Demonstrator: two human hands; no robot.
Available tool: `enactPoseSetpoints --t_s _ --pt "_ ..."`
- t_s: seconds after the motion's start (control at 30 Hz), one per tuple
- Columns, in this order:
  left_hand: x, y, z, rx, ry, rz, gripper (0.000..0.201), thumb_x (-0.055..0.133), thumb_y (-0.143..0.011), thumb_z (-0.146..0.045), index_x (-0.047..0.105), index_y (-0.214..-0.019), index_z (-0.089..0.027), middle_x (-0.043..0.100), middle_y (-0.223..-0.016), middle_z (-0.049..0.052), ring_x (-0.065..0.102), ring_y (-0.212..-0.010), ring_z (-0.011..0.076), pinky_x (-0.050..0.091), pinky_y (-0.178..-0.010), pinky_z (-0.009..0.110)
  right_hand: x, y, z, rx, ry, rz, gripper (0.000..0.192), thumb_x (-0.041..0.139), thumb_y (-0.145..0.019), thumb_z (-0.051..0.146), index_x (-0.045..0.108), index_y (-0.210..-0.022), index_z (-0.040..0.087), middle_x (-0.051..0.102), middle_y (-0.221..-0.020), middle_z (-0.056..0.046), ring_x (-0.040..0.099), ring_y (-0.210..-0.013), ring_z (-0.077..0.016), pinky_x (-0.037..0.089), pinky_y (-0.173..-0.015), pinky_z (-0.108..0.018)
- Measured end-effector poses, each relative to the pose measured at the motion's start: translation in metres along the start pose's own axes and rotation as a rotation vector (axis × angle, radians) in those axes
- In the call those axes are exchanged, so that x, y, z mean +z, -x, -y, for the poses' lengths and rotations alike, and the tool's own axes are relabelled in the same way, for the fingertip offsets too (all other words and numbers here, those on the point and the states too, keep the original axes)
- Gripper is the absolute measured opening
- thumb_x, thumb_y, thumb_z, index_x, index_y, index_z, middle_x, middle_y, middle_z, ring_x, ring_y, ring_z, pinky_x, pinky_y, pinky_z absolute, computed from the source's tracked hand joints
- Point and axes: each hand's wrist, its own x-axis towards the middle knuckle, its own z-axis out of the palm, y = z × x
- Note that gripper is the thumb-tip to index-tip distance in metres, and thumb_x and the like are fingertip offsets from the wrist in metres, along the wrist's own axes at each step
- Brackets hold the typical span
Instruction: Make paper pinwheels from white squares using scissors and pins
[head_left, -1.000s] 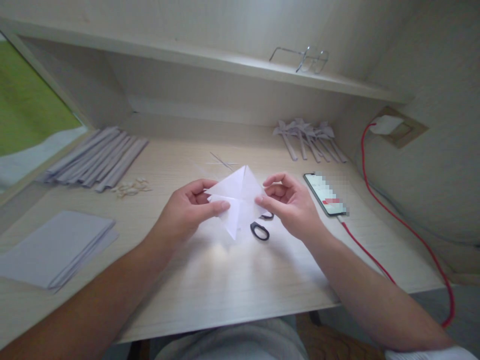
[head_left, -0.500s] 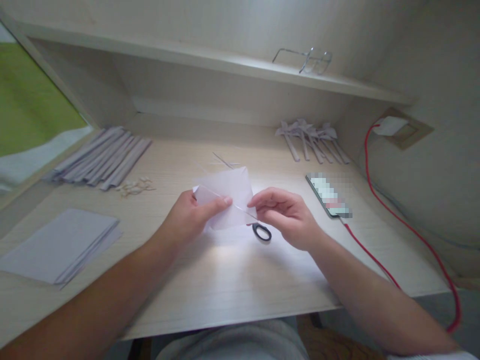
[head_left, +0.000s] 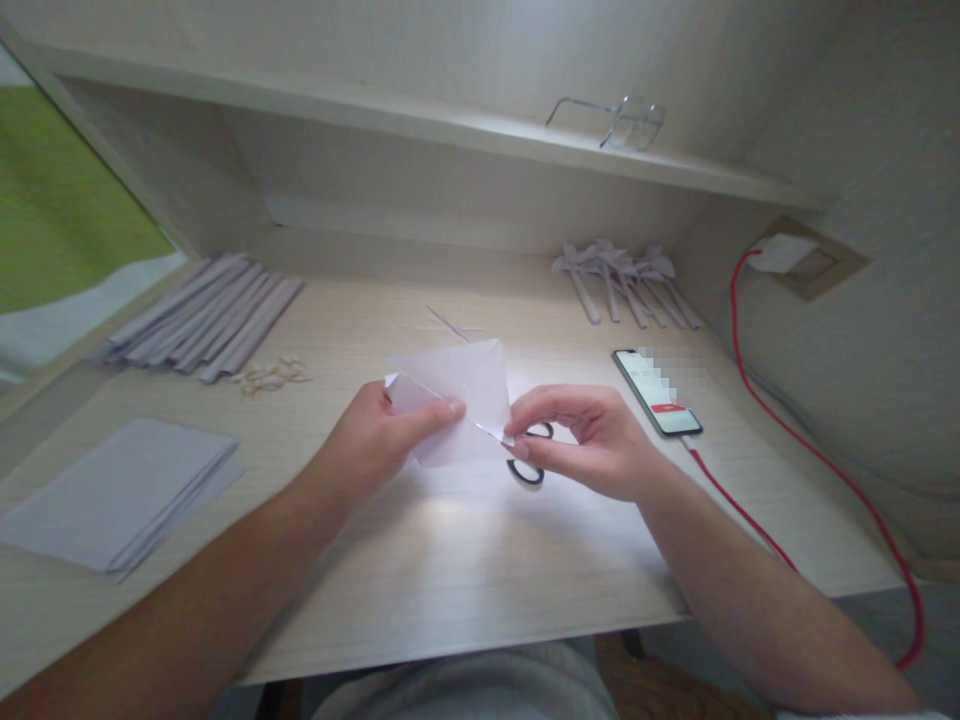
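Observation:
A white sheet of paper, with a diagonal slit or fold line across it, is held above the middle of the desk. My left hand grips its left side, the thumb lying on top. At the right corner, my right hand pinches the paper between thumb and fingertips. Just under that corner lies a pair of scissors; only the black handle loops show. Behind the paper are a few thin sticks on the desk.
Rolled paper tubes and small pale bits lie on the left, above a paper stack. Paper pinwheels lie at the back right. A phone charges by a red cable. Glasses rest on the shelf.
My right hand has shifted slightly right and closed its thumb and fingers on the paper's corner. Both scissor loops now show. My left hand keeps nearly the same place.

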Motion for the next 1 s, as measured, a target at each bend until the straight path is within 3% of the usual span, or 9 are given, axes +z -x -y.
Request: enactPoseSetpoints --t_s 0.53,0.7,1.0 --pt "0.004 0.002 -0.002 -0.012 -0.019 -0.042 0.034 0.084 -0.071 -0.042 0.075 -0.090 -0.015 0.076 -0.085 0.006 0.066 -0.073 0.0226 0.050 -0.063 0.029 0.003 0.003 -0.011 0.014 0.008 -0.080 0.002 0.078 -0.087 0.018 0.078 -0.088 0.018 0.077 -0.085 -0.005 0.069 -0.077 -0.0168 0.053 -0.068 -0.028" --pt "0.004 0.002 -0.001 -0.028 -0.009 -0.066 0.035 0.085 -0.069 -0.043 0.076 -0.089 -0.015 0.076 -0.083 0.006 0.066 -0.071 0.0220 0.050 -0.062 0.029 0.002 0.002 -0.006 0.008 0.068 -0.065 0.005 0.079 -0.087 0.023 0.078 -0.085 0.018 0.076 -0.082 -0.005 0.067 -0.072 -0.0162 0.052 -0.062 -0.027" --pt "0.004 0.003 0.000 -0.005 -0.009 -0.055 0.037 0.085 -0.069 -0.045 0.077 -0.089 -0.015 0.076 -0.084 0.007 0.066 -0.071 0.0224 0.049 -0.061 0.028 0.003 0.001 -0.005 -0.026 0.144 -0.059 0.004 0.076 -0.085 0.014 0.078 -0.086 0.017 0.076 -0.080 -0.004 0.067 -0.071 -0.0154 0.052 -0.062 -0.027"
